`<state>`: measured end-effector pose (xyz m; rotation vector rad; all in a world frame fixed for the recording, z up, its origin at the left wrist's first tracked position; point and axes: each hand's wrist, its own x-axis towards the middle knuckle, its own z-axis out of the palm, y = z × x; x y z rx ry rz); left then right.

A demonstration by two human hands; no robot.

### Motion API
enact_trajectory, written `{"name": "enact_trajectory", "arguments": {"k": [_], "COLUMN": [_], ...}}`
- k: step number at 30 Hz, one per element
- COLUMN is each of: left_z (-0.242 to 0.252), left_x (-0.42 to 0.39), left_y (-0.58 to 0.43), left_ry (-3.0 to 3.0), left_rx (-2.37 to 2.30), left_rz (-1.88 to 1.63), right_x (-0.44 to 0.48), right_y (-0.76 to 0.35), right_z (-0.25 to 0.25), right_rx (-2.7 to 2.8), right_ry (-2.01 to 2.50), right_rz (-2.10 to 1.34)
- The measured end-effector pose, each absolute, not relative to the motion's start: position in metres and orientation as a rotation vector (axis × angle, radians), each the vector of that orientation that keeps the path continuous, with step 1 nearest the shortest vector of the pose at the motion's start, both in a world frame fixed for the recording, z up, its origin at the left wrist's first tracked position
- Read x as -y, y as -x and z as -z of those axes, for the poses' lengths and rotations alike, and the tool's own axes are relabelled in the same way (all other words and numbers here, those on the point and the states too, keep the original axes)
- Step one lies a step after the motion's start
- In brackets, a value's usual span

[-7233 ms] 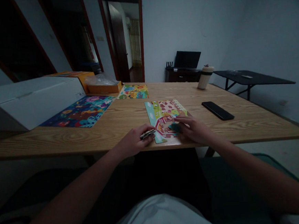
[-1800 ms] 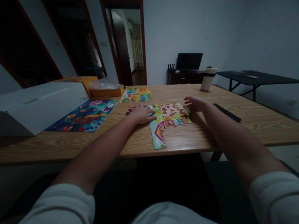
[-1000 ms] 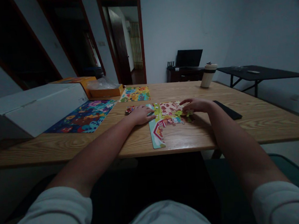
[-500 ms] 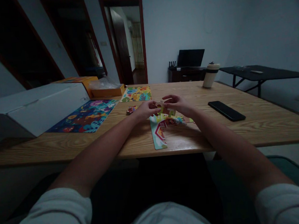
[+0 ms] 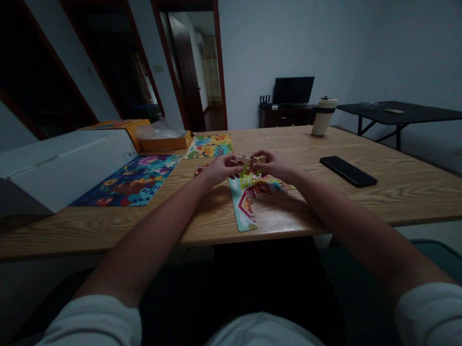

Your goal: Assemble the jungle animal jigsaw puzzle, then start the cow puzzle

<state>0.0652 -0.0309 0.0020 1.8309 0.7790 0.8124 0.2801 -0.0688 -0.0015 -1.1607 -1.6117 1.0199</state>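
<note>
- In front of me runs a wooden worktop with visible grain.
- Beyond it I face a pale wall in dim, bluish light.
- Left of centre, I see an open door and a curtain through a dark doorframe.
- A black television sits on a dark cabinet.
- To my right stands a black table; below, pale floor.

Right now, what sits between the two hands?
In the head view, puzzle pieces, pinched by the left hand and the right hand; the red barn section lies nearer the camera.
</note>
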Motion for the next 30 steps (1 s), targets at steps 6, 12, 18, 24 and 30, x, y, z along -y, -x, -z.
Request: {"name": "enact_trajectory", "arguments": {"k": [6, 12, 18, 24, 30], "left_z": [-0.002, -0.002, -0.02, -0.037, -0.033], "left_x": [0.034, 0.033, 0.03, 0.004, -0.009], "left_y": [-0.065, -0.065, -0.048, 0.024, 0.051], "left_ry": [-1.855, -1.975, -2.046, -2.077, -2.241], "left_rx": [-0.77, -0.827, -0.865, -1.146, -1.204], "left_rz": [-0.84, -0.888, -0.781, -0.652, -0.168], "right_x": [0.075, 0.082, 0.083, 0.049, 0.008], "right_y": [-0.262, -0.251, -0.247, -0.301, -0.358], "right_z": [-0.002, -0.003, -0.005, -0.007, -0.006], "right_rx": [1.436, 1.385, 1.459, 1.377, 1.269], "right_ry": [0.911, 0.845, 0.918, 1.383, 1.752], "right_rz": [-1.288, -1.418, -1.349, -0.83, -0.709]}}
